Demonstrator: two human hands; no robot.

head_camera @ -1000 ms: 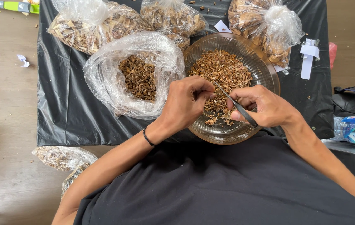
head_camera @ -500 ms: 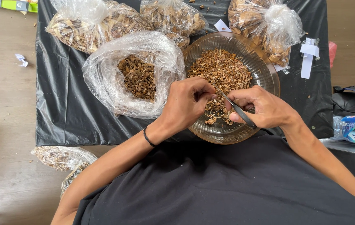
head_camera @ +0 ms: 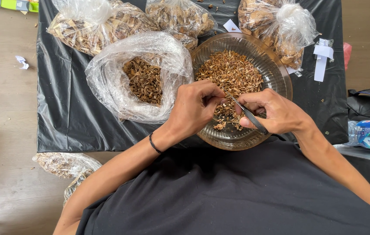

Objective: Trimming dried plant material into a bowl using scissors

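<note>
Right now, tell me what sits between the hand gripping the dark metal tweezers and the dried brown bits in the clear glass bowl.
Nothing visible does. The right hand holds the dark metal tweezers over the clear glass bowl, tips meeting the left hand just above the dried brown bits.

Over the clear bowl (head_camera: 276, 72) of dried brown bits (head_camera: 230, 74), the change within the second is slight. The left hand (head_camera: 193, 106) closes its fingertips a shade tighter toward the tip of the slim dark tweezers (head_camera: 248, 114), which the right hand (head_camera: 276, 111) now tilts a little lower across the bowl's near side. Both hands sit marginally lower against the bowl than a second ago, a drift that may come from the head camera itself.
</note>
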